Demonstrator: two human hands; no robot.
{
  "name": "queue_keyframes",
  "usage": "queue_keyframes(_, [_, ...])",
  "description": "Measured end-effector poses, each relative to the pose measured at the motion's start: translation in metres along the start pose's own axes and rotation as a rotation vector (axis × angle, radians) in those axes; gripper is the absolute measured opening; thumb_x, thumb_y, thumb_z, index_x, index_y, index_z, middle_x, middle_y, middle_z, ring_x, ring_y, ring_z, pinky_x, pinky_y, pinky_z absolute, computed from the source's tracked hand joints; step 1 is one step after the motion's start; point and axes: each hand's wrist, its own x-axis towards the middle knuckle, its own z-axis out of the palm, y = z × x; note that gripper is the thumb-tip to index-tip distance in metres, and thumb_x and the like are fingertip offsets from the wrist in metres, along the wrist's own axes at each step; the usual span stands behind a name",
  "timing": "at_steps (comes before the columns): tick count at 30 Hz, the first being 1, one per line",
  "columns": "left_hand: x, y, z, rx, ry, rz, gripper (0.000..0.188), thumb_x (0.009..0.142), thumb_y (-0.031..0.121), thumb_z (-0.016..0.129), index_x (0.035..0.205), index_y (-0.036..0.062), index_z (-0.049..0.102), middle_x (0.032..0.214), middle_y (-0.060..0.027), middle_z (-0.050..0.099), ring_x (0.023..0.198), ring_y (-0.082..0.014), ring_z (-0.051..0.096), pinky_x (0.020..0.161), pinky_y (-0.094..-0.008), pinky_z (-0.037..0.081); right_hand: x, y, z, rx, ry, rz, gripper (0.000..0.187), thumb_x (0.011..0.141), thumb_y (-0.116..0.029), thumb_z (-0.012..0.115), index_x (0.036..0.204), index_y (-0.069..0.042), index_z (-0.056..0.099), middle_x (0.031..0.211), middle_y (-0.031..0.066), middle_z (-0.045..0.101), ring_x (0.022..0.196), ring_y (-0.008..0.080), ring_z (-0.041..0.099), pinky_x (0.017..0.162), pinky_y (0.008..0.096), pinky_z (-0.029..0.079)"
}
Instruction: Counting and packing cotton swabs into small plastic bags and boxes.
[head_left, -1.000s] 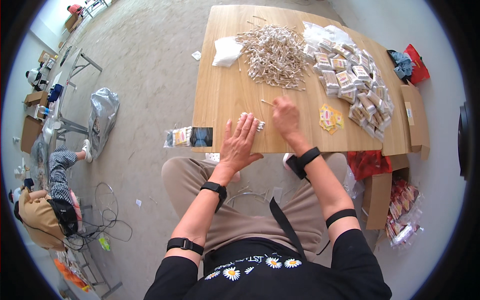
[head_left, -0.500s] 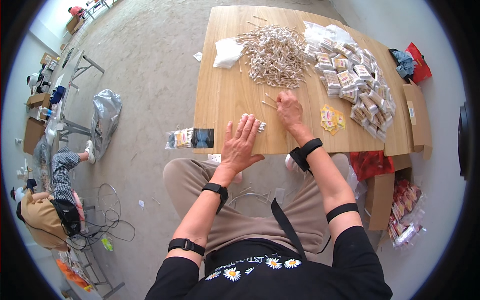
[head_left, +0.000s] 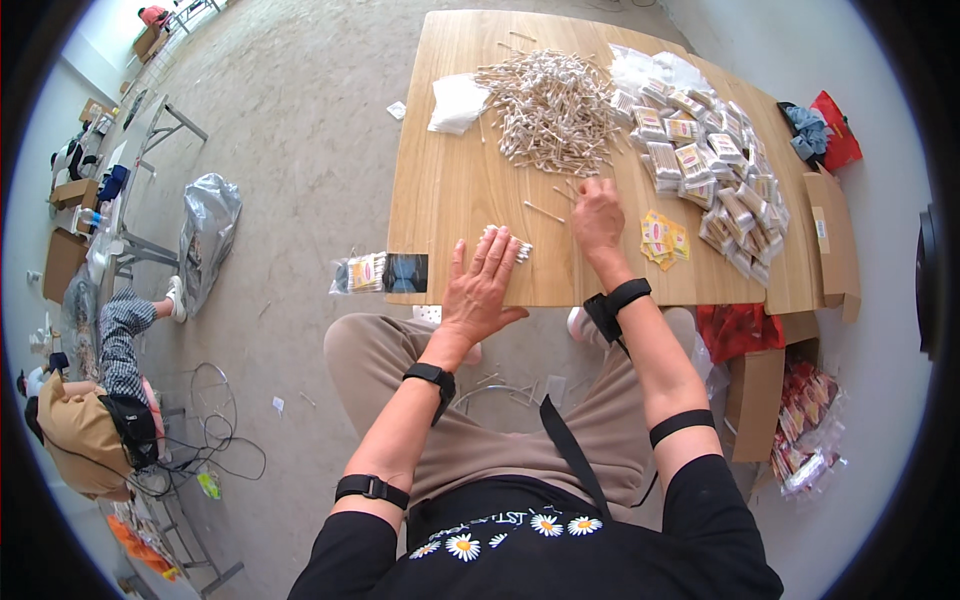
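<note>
My left hand [head_left: 482, 290] lies flat, fingers stretched out, over a small row of cotton swabs [head_left: 523, 250] near the table's front edge; only their white tips show past the fingers. To the right, my right hand [head_left: 598, 222] is closed in a pinch, with thin cotton swabs [head_left: 566, 190] poking out at its fingertips; how many it grips is hidden. Between the hands a single loose swab [head_left: 543, 211] rests on the wood. Beyond them rises a big heap of loose swabs [head_left: 550, 110]. Yellow paper cards [head_left: 664, 240] lie right of my right hand.
Packed swab bags [head_left: 705, 150] pile up along the table's right side. Clear empty bags [head_left: 458, 104] lie left of the heap. One filled packet [head_left: 358, 274] is at the left front corner. Cardboard boxes [head_left: 755, 400] stand at right; a person [head_left: 90, 430] sits far left.
My right hand has shifted a little to the right and away from the single swab, which now lies apart from it. My left hand stays flat in place.
</note>
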Motion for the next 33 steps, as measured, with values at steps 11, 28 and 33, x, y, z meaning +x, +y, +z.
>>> queue_keyframes(11, [-0.001, 0.0, 0.002, 0.004, 0.001, 0.001, 0.118, 0.059, 0.061, 0.081, 0.153, 0.0108, 0.031, 0.16, -0.007, 0.028, 0.149, -0.0234, 0.024, 0.119, -0.0545, 0.019, -0.026, -0.027, 0.004, 0.25, -0.135, -0.197, 0.005, 0.085, -0.008, 0.062, 0.088, -0.005, 0.063, 0.096, 0.0155, 0.06, 0.087, 0.038, 0.065, 0.071, 0.0476, 0.054])
queue_keyframes(28, [-0.002, -0.002, 0.001, -0.042, -0.016, 0.039, 0.118, 0.06, 0.055, 0.084, 0.153, 0.0052, 0.03, 0.16, -0.0115, 0.027, 0.15, -0.027, 0.021, 0.119, -0.0573, 0.015, -0.046, -0.055, -0.002, 0.223, -0.199, -0.125, 0.007, 0.086, -0.008, 0.06, 0.086, -0.006, 0.066, 0.09, 0.0147, 0.063, 0.084, 0.0361, 0.065, 0.073, 0.0457, 0.053])
queue_keyframes(33, [-0.002, -0.003, 0.0, -0.047, -0.027, 0.033, 0.117, 0.061, 0.055, 0.084, 0.152, 0.0035, 0.031, 0.16, -0.0124, 0.027, 0.15, -0.028, 0.02, 0.119, -0.058, 0.014, -0.052, -0.053, 0.001, 0.298, -0.221, -0.18, 0.006, 0.085, -0.008, 0.06, 0.085, -0.005, 0.066, 0.09, 0.0145, 0.063, 0.084, 0.0361, 0.065, 0.072, 0.0457, 0.053])
